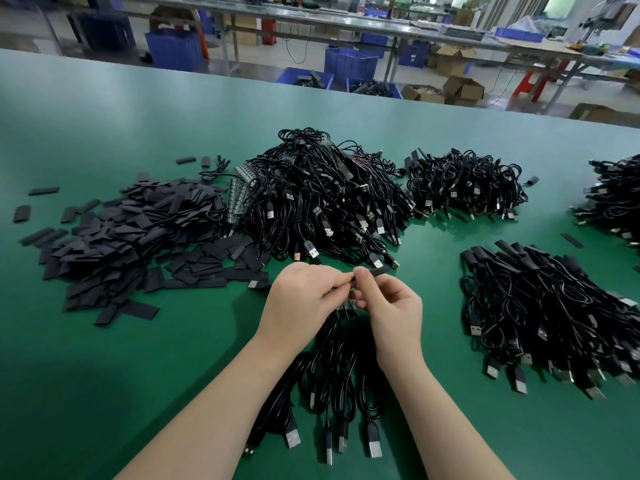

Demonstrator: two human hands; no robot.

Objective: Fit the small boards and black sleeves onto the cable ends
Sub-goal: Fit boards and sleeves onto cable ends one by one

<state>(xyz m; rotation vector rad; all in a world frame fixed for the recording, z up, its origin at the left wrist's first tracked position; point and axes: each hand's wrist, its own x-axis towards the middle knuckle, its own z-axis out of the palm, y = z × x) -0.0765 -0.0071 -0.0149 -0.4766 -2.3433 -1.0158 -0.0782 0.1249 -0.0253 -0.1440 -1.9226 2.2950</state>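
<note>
I see both hands meeting just in front of the big cable heap (322,199) on the green bench (104,358). My left hand (298,303) and right hand (391,306) each pinch the black sleeve (372,271), fingers curled round it; loose cables (332,386) lie under the wrists.

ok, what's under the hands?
A bundle of black cables lies on the green table, plugs toward the camera. The left hand and right hand cover the cable ends.
</note>
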